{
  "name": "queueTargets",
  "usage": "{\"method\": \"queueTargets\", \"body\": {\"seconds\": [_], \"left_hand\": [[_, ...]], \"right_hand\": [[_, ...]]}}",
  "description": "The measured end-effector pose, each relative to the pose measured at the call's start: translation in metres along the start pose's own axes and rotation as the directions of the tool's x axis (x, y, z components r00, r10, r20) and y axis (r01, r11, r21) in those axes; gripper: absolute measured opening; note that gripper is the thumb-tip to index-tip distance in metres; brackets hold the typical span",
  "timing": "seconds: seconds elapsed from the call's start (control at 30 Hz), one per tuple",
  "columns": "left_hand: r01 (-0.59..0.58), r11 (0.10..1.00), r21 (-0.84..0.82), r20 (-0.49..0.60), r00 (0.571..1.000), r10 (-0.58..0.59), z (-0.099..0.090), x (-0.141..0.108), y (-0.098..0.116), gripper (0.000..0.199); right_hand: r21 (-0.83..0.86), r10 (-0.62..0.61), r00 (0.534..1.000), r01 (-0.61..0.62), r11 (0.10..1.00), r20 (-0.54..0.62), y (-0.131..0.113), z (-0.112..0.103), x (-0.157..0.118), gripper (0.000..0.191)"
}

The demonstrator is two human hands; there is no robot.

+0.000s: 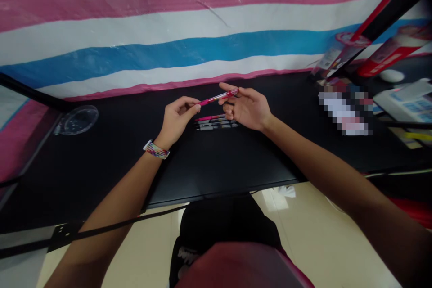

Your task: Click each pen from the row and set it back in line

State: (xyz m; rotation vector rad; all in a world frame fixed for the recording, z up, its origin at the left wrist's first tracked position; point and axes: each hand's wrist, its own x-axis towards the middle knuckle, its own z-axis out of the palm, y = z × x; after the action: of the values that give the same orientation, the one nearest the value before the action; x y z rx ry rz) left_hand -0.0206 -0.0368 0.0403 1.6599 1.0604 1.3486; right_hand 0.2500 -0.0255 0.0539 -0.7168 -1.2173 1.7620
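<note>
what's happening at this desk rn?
Someone is holding a pink pen up over the black desk. The left hand pinches one end between thumb and fingers; the right hand is at the other end, palm partly up, though its grip isn't clear. Below, more pens lie side by side on the desk, one with pink on it, the others grey and black. A clear plastic lid or dish sits off to the left.
</note>
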Motion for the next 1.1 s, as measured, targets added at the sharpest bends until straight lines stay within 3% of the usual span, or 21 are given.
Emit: {"method": "queueTargets", "body": {"seconds": [0.2, 0.67, 0.8, 0.97, 1.03, 1.1], "left_hand": [[0.01, 1.0, 0.026, -0.011, 1.0, -0.009, -0.0009, 0.0007, -0.0011, 0.017], [0.009, 1.0, 0.023, 0.011, 1.0, -0.009, 0.0036, 0.0003, -0.0028, 0.016], [0.009, 0.999, 0.033, 0.002, 1.0, -0.009, 0.0054, -0.0003, -0.001, 0.016], [-0.007, 0.998, 0.056, 0.001, 1.0, 0.007, 0.005, -0.0003, -0.0018, 0.015], [-0.022, 0.998, 0.063, 0.004, 1.0, 0.021, 0.0042, -0.0006, -0.0024, 0.015], [-0.04, 0.996, 0.081, 0.016, 0.999, 0.039, 0.0036, -0.001, -0.003, 0.014]], "right_hand": [[0.023, 0.02, 1.0, -0.02, 1.0, -0.014, -0.0006, 0.0003, 0.0002, 0.069], [0.277, 0.019, 0.999, -0.028, 0.96, 0.036, 0.002, 0.0034, 0.0012, 0.039], [0.3, 0.012, 0.998, -0.029, 0.953, 0.058, 0.0026, 0.0042, 0.0011, 0.041], [0.15, -0.025, 1.0, 0.022, 0.988, 0.017, -0.0002, 0.0026, 0.0006, 0.053], [-0.03, -0.079, 0.996, 0.078, 0.997, -0.034, -0.0015, 0.0006, -0.0005, 0.055], [-0.275, -0.185, 0.978, 0.153, 0.949, -0.094, -0.002, -0.0023, -0.0017, 0.044]]}}
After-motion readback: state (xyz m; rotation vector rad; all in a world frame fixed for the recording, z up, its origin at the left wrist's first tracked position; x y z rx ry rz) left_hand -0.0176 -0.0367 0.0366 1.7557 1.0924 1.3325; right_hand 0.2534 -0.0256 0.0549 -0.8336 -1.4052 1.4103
